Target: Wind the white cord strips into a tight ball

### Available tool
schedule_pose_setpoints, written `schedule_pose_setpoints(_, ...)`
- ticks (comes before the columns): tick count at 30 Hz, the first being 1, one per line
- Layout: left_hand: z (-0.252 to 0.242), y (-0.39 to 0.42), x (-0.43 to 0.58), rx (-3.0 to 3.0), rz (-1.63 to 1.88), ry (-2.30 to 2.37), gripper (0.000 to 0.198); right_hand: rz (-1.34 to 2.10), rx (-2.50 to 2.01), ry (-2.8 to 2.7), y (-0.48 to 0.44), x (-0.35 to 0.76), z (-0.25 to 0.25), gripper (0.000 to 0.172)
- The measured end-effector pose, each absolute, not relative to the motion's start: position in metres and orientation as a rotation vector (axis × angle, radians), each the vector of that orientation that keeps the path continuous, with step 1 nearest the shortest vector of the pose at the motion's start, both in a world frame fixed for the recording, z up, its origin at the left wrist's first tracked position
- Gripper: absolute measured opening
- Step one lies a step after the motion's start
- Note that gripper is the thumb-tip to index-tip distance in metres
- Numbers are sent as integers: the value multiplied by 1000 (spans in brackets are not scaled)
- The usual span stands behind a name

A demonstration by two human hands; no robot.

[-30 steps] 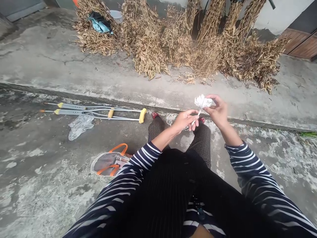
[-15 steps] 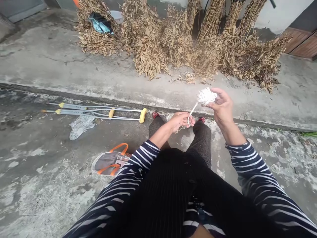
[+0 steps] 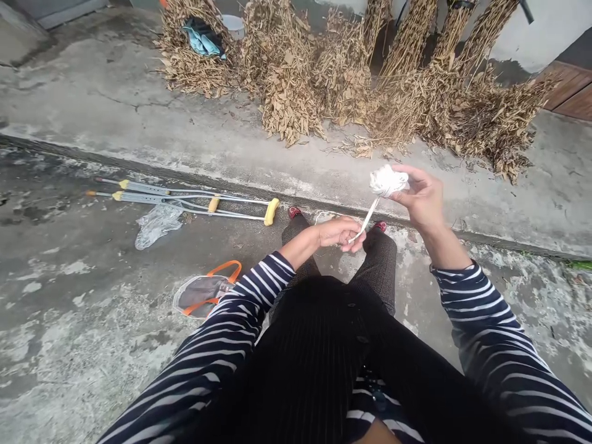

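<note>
A bundle of white cord (image 3: 387,180) is wound into a loose ball, gripped at its right side between the thumb and fingers of my right hand (image 3: 422,196). From the ball a short white strand (image 3: 369,214) slants down and left. My left hand (image 3: 341,234) holds that strand in its curled fingers, lower and to the left of the ball, above my feet. More thin white cord (image 3: 325,215) shows on the ground behind my left hand, between my red shoes.
Crutches (image 3: 185,201) lie on the ground at left beside a clear plastic bag (image 3: 158,226). Nearer me is a bag with orange handles (image 3: 203,293). Dried plant bundles (image 3: 291,86) line the raised concrete ledge (image 3: 208,135), with a blue cloth (image 3: 202,41) on one.
My left hand has turned and its fingers lie lower on the strand. The ball stays in my right hand, its strand now slanting from its underside. The view has shifted slightly.
</note>
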State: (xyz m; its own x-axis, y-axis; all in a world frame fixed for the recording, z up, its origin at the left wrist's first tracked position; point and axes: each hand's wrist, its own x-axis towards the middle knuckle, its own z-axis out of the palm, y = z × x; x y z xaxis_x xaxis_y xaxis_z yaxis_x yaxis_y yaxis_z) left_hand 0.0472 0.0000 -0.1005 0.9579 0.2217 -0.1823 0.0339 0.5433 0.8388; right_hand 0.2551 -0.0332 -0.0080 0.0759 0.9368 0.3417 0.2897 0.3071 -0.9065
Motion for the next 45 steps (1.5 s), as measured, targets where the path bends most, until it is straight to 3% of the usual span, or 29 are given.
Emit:
schedule_pose_setpoints(6,-77,-21,43,816,68,207,36,571,-1234,-1631,-40,241,-38,31)
schedule_pose_setpoints(12,-41,-22,45,707,469,382,35,319,-1213,-1772,-37,235,-68,21)
schedule_pose_setpoints(17,-10,-11,34,961,787,538,41,278,-1209,-1883,-35,245,-90,31)
schedule_pose_setpoints(23,19,25,34,1153,938,593,46,578,-1281,-1919,-55,247,-93,38)
schedule_pose_setpoints(29,6,95,53,1145,904,615,37,849,-1208,-1929,-75,239,-84,34)
schedule_pose_setpoints(39,-48,163,50,1325,417,894,21,1189,-1209,-1723,-81,238,-86,26)
schedule_pose_setpoints(42,-63,182,38,1353,169,1070,10,1467,-1126,-1496,-84,231,-88,34)
schedule_pose_setpoints(45,-77,195,35,1437,131,1130,14,1715,-1036,-1209,-88,222,-91,43)
